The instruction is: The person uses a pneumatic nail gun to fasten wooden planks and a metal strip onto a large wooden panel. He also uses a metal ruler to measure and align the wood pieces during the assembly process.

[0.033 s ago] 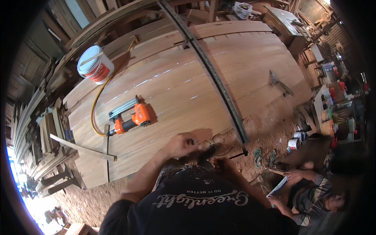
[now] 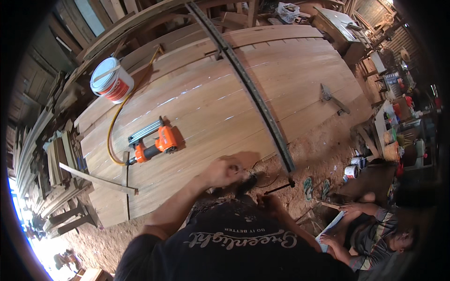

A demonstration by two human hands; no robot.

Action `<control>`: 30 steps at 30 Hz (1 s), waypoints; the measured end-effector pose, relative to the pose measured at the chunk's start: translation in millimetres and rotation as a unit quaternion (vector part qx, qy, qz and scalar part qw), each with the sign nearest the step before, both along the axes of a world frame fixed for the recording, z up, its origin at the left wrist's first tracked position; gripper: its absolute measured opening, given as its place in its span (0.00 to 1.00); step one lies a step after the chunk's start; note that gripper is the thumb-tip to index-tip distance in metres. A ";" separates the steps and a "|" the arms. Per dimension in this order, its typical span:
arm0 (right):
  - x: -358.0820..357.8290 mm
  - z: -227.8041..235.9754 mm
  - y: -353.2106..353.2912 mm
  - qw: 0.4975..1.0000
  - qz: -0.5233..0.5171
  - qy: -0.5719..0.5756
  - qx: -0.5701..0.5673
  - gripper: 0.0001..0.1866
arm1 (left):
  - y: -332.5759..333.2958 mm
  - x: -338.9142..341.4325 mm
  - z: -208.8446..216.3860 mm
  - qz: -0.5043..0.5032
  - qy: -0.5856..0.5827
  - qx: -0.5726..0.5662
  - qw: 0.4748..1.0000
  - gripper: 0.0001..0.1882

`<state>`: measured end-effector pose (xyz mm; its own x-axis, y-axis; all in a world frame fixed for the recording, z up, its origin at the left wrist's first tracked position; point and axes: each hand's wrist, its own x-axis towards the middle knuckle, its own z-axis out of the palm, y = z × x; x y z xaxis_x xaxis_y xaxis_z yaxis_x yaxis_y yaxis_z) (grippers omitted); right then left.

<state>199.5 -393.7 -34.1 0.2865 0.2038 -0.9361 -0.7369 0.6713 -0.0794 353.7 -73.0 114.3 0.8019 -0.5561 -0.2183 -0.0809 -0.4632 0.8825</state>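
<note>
A long dark bar clamp (image 2: 255,96) lies across a wide panel of pale wooden boards (image 2: 197,117), its screw end reaching past the near edge. My right hand (image 2: 270,201), dim and partly in shadow, is curled at the end of the thin clamp handle (image 2: 280,189). Over the panel's near edge is my left hand (image 2: 225,171), left of the clamp, with its fingers curled in. Whatever it may hold is too small to make out. An orange nail gun (image 2: 157,141) with a yellow hose (image 2: 111,136) rests on the boards farther left.
A white bucket (image 2: 112,79) stands at the panel's far left, and a hammer (image 2: 333,99) lies at its right. Wood strips (image 2: 96,178) cross the left end. At the lower right another person (image 2: 375,234) sits holding a pale board. Slippers (image 2: 308,188) lie on the dirt floor.
The clamp handle now reaches farther left, toward my right hand. My left hand has shifted slightly right. The whole scene sits a little farther left in the picture.
</note>
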 end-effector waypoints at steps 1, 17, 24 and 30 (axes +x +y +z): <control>-26.0 -36.1 -27.1 0.992 -0.101 0.066 0.042 0.26 | -28.9 15.0 -12.6 -0.038 -0.115 -0.006 0.993 0.23; 25.0 -84.8 -118.1 0.863 -0.281 0.218 0.359 0.50 | -256.3 146.4 -113.0 -0.425 -0.396 0.270 0.768 0.54; 62.8 -92.5 -141.0 0.816 -0.162 0.257 0.491 0.60 | -255.6 140.0 -86.2 -0.446 -0.373 0.321 0.747 0.39; 76.6 -98.6 -153.7 0.824 -0.072 0.246 0.505 0.60 | -254.6 136.3 -69.6 -0.443 -0.319 0.308 0.779 0.28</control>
<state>276.1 -547.5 -132.7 0.0124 0.9473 -0.3200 -0.4210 0.2952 0.8577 490.0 -327.6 44.7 0.2168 -0.9004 -0.3772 -0.9409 -0.2957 0.1650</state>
